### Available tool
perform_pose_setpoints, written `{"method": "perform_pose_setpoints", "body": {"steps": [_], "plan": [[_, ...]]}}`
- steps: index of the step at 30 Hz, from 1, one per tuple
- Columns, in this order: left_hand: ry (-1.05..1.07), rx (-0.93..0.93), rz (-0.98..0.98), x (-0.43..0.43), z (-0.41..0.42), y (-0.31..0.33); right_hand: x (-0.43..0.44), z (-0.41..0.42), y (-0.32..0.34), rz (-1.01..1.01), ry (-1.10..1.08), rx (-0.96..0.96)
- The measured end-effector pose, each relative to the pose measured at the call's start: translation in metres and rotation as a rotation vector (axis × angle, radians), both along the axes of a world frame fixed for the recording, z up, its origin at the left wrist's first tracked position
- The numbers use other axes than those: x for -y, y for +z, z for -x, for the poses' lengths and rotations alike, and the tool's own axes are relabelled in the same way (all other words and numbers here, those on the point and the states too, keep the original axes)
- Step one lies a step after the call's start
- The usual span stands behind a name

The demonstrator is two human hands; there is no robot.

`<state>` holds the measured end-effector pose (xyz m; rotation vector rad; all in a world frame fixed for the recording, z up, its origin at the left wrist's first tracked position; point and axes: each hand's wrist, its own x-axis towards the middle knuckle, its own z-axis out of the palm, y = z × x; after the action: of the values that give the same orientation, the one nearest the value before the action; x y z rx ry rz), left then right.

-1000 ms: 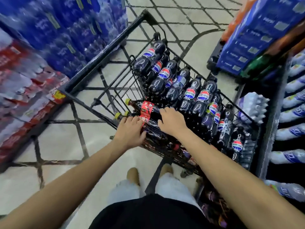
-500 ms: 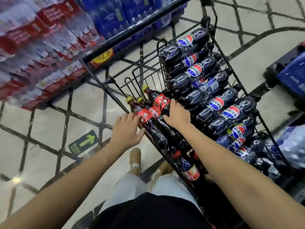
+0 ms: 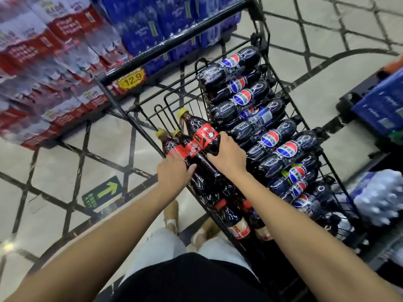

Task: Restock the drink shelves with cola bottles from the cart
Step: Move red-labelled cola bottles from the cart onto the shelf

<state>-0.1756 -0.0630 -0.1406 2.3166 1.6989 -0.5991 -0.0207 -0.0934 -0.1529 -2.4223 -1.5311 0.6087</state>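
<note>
Top cola bottle point(image 3: 202, 136): yellow cap, red label, at the cart's near-left corner. It lies over two like bottles, with its cap pointing away from the person.
Right hand point(image 3: 229, 153): fingers curled over this bottle's body just below the label, gripping it.
Left cola bottle point(image 3: 171, 147): against the cart's left wire wall, touching the middle one point(image 3: 192, 149).
Left hand point(image 3: 174, 173): fingers wrapped over the left bottle, thumb spread towards the middle one.
Change: a second ago these bottles lay flat and low in the cart. The top one now rides higher with its cap clear of the others, and both hands have kept their hold.
Meaning: the lift-out looks under way. No bottle has left the cart yet, and no shelf is in view.
Cart point(image 3: 174, 43): black wire, with blue-labelled cola bottles point(image 3: 270, 138) stacked along its right side and red-capped bottles point(image 3: 237, 223) at its near end.
Beyond the cart: a yellow price tag point(image 3: 130, 80) and wrapped drink packs point(image 3: 43, 40) to its left.
</note>
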Motion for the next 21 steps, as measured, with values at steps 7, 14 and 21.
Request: {"method": "perform_pose_setpoints", "body": {"steps": [7, 14, 21], "plan": [[0.207, 0.091, 0.107, -0.021, -0.017, -0.004, 0.024, -0.014, 0.008, -0.051, -0.043, -0.051], [0.329, 0.161, 0.229, -0.026, -0.021, -0.002, 0.028, -0.014, 0.008, -0.097, -0.083, -0.108], [0.685, 0.416, 0.495, -0.036, -0.029, -0.003, 0.022, -0.013, 0.007, -0.102, -0.064, -0.151]]}}
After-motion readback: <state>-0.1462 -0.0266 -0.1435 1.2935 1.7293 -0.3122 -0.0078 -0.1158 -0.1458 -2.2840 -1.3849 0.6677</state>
